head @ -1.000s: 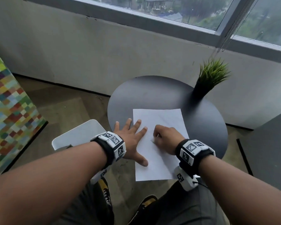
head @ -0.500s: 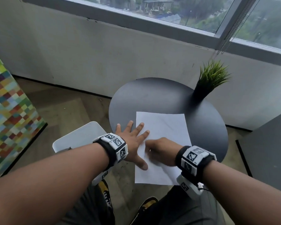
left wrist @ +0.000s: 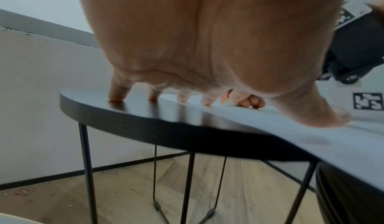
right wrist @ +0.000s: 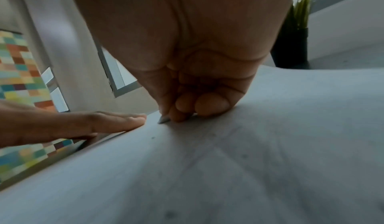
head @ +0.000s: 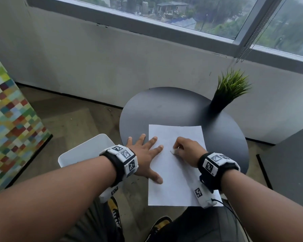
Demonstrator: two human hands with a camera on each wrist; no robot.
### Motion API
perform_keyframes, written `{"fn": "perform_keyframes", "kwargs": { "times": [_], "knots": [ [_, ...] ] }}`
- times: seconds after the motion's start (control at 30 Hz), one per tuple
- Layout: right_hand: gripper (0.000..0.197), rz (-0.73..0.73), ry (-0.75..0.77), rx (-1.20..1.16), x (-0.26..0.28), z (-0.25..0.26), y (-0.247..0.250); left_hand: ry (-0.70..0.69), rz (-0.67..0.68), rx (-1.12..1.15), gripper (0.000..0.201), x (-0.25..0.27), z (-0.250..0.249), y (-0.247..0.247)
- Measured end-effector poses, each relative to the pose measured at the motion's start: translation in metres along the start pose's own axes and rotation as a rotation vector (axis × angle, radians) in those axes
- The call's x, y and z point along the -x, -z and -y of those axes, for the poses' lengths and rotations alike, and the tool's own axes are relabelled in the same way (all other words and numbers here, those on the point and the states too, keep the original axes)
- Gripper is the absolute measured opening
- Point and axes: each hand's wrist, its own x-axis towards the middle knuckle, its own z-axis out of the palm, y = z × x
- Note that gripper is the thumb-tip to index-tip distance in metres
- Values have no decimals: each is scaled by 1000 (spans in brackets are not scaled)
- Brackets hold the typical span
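Observation:
A white sheet of paper (head: 175,180) lies on the round black table (head: 164,105), its near end hanging over the table's front edge. My left hand (head: 145,154) lies flat with fingers spread; two fingers and the thumb press the sheet's left edge, the others touch the table top (left wrist: 145,125). My right hand (head: 184,151) is curled on the middle of the paper (right wrist: 249,161) and pinches a small whitish object (head: 172,151), whose tip (right wrist: 164,120) touches the sheet close to the left fingers (right wrist: 116,122). What the object is cannot be told.
A green plant in a black pot (head: 229,89) stands at the table's far right edge. A white seat (head: 87,151) sits left of the table, a multicoloured panel (head: 10,128) further left, a dark cabinet (head: 296,163) at right. A wall and window lie behind.
My right hand slid toward me and left across the paper, then back away to the right. The left hand stayed flat on the sheet's left edge.

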Motion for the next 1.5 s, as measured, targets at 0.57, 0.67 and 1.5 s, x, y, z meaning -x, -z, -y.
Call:
{"fn": "perform_keyframes", "kwargs": {
  "times": [0.57,0.67,1.5],
  "knots": [
    [9,84,69,108,-1,31,-2,30,-3,-34,136,-17,17,13],
    [11,-34,9,118,-10,31,-3,39,2,-43,136,-18,15,15],
    [4,57,102,151,36,15,-12,70,134,-107,117,-13,-8,36]
  ]
}}
